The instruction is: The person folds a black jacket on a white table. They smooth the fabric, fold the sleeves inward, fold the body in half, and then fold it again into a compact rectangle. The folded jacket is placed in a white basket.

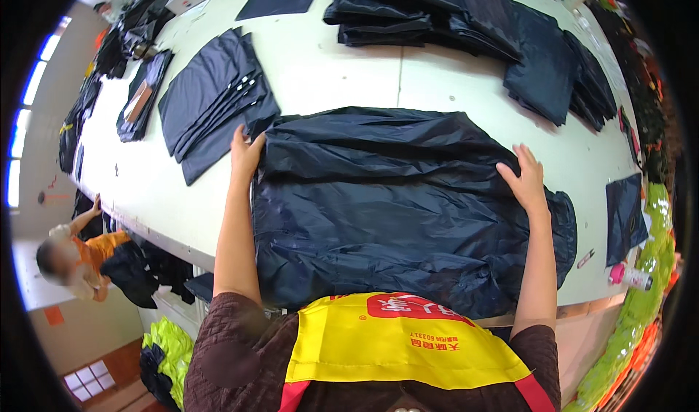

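A large dark navy garment of shiny, crinkled fabric lies spread flat on the white table in front of me. My left hand rests flat on its upper left edge, fingers together. On its right side my right hand presses flat with the fingers spread. Neither hand grips the fabric. The garment's near edge hangs toward my yellow apron.
Folded dark pieces lie fanned at the left, and piles of dark garments sit at the back and right. A small dark piece and a pink-capped bottle lie at the right edge. A person in orange is at the lower left.
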The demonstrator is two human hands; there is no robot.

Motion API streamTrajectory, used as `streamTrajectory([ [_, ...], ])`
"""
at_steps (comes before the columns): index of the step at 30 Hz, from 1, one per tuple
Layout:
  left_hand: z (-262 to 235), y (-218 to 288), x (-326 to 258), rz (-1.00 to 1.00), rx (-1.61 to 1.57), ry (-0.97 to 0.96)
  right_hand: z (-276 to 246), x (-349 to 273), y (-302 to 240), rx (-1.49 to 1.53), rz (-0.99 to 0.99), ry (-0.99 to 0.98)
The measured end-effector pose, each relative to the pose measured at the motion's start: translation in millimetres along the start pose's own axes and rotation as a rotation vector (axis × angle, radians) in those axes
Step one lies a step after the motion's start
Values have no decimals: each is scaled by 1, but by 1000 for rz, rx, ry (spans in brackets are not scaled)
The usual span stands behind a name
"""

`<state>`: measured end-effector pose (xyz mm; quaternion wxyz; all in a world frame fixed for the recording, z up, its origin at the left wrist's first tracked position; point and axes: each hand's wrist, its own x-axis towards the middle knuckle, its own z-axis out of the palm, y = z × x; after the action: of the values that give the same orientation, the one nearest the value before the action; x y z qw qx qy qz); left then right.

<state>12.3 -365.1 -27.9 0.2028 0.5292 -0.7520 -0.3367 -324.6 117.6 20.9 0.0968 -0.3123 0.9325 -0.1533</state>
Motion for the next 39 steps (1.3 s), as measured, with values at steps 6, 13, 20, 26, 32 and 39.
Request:
streamTrajectory([
  [6, -8, -4, 9, -217, -48, -131, 20, 50, -61, 116, -84, -57],
  [13, -16, 33, -29, -151, -400, -121, 20, -2, -70, 141, -350, 421],
  [20, -108, -37, -79, 43, -767, -378, -4, -142, -45, 37, -849, 569],
  [26, -133, -83, -197, 522, 104, -303, 21, -239, -46, -188, -676, -67],
  [32, -130, -92, -234, 612, 185, -60, -26, -229, -133, -73, -583, -108],
  [39, -155, -80, -247, 1000, 400, -195, 66, -226, -118, -106, -844, 31],
])
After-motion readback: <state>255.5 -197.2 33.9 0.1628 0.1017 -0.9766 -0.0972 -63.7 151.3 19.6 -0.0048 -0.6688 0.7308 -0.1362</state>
